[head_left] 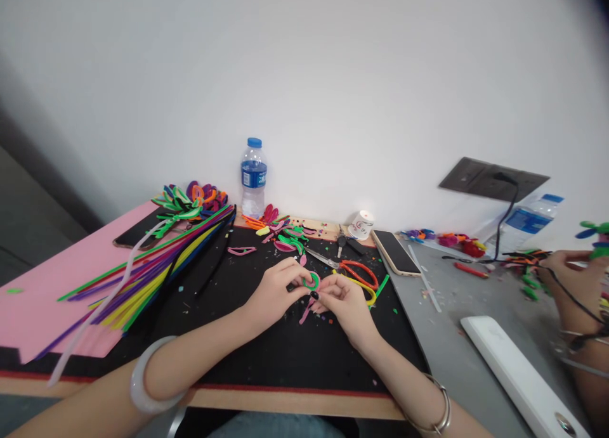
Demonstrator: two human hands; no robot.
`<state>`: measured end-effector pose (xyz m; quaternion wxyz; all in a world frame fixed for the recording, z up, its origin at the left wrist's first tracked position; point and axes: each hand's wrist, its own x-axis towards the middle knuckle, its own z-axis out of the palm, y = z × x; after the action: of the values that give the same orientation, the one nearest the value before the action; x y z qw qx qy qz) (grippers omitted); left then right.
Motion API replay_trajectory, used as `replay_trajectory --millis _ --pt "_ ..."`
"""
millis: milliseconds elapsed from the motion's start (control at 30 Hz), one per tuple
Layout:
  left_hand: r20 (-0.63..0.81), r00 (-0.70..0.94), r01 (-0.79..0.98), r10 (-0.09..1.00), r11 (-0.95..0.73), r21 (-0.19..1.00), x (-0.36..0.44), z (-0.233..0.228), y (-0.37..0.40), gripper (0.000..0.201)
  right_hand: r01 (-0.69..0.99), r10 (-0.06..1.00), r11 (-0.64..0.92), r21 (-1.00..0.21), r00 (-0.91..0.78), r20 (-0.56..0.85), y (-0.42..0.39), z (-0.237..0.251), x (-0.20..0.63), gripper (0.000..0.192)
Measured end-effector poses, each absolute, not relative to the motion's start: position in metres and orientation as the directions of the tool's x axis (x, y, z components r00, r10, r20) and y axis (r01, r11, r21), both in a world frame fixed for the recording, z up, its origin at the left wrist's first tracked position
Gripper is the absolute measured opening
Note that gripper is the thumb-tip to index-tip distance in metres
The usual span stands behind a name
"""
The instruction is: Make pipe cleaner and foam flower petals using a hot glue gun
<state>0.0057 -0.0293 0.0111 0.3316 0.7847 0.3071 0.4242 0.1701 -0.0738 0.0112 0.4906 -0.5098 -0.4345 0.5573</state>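
- Over a black mat with a red edge (285, 359), your left hand (280, 289) pinched a small green fuzzy ring (311, 281) between thumb and fingers.
- Your right hand (345, 305) met it at close quarters, thumb and fingers drawn together beside a small shiny black piece (314, 295) at the ring's lower edge; what exactly they gripped, one cannot tell.
- A pink fuzzy strip (306, 312) slanted below the ring, between your hands.
- Just beyond your right hand lay metal scissors with orange-red and yellow handles (360, 273), blades parted.
- To your left, a bundle of multicoloured fuzzy stems (157, 270) stretched across a pink sheet (42, 276).
- Behind your work, a clear plastic bottle with a blue cap (254, 178) stood near the wall, left of a tilted white paper cup (361, 225).
- At far right, a co-worker's hand (568, 276) held a green fuzzy figure (598, 253).
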Motion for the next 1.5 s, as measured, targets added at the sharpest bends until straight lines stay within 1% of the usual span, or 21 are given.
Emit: replay_trajectory --millis 100,200,367,467,567,667,800,867,967,1033,1100,1233,1333,1400,1500 --pt "0.447 0.46 0.186 0.767 -0.576 0.796 0.006 0.01 -0.029 0.012 -0.107 0.988 -0.15 -0.983 0.012 -0.152 -0.073 0.012 0.171 0.026" --pt "0.464 0.466 0.172 0.753 -0.592 0.788 0.006 0.009 -0.028 0.013 -0.118 0.987 -0.159 -0.98 0.012 -0.161 -0.072 0.012 0.171 0.026" --pt "0.515 0.517 0.129 0.684 -0.657 0.743 0.003 0.012 -0.025 0.016 -0.159 0.988 -0.152 -0.976 0.015 -0.156 -0.072 0.012 0.174 0.024" --pt "0.515 0.584 0.098 0.628 -0.684 0.723 0.0 0.017 -0.021 0.021 -0.167 0.989 -0.143 -0.976 0.02 -0.149 -0.071 0.01 0.176 0.023" --pt "0.502 0.614 0.081 0.609 -0.682 0.727 -0.003 0.02 -0.019 0.024 -0.171 0.988 -0.146 -0.974 0.031 -0.154 -0.071 0.01 0.177 0.023" --pt "0.505 0.611 0.075 0.61 -0.679 0.73 -0.003 0.023 -0.019 0.021 -0.156 0.989 -0.138 -0.978 0.033 -0.145 -0.071 0.011 0.177 0.023" --pt "0.519 0.581 0.067 0.627 -0.673 0.737 -0.002 0.025 -0.022 0.008 -0.097 0.994 -0.111 -0.989 -0.003 -0.112 -0.071 0.011 0.176 0.023" --pt "0.491 0.569 0.074 0.66 -0.635 0.769 -0.002 0.026 -0.022 0.011 -0.073 0.995 -0.097 -0.993 -0.022 -0.096 -0.071 0.012 0.176 0.022" --pt "0.409 0.56 0.088 0.721 -0.542 0.836 -0.002 0.025 -0.022 0.013 -0.018 0.998 -0.064 -0.998 -0.025 -0.064 -0.071 0.013 0.177 0.023" --pt "0.38 0.551 0.105 0.743 -0.513 0.852 -0.003 0.023 -0.02 0.017 0.027 0.998 -0.052 -0.998 -0.02 -0.053 -0.071 0.014 0.177 0.023" --pt "0.388 0.56 0.128 0.731 -0.54 0.832 -0.004 0.021 -0.019 0.02 0.062 0.999 -0.051 -0.997 -0.014 -0.052 -0.072 0.015 0.178 0.022" --pt "0.423 0.622 0.174 0.66 -0.642 0.746 -0.005 0.022 -0.019 0.018 0.101 0.999 -0.037 -0.994 -0.02 -0.039 -0.072 0.016 0.178 0.014" --pt "0.444 0.62 0.193 0.647 -0.674 0.713 -0.005 0.023 -0.019 0.018 0.127 0.999 -0.025 -0.992 -0.027 -0.029 -0.072 0.017 0.178 0.01" --pt "0.432 0.607 0.198 0.667 -0.654 0.73 -0.004 0.021 -0.019 0.017 0.131 0.999 -0.022 -0.991 -0.025 -0.025 -0.073 0.017 0.178 0.009" --pt "0.383 0.583 0.18 0.717 -0.573 0.8 -0.004 0.015 -0.017 0.016 0.099 0.999 -0.032 -0.995 -0.025 -0.034 -0.073 0.016 0.178 0.011"
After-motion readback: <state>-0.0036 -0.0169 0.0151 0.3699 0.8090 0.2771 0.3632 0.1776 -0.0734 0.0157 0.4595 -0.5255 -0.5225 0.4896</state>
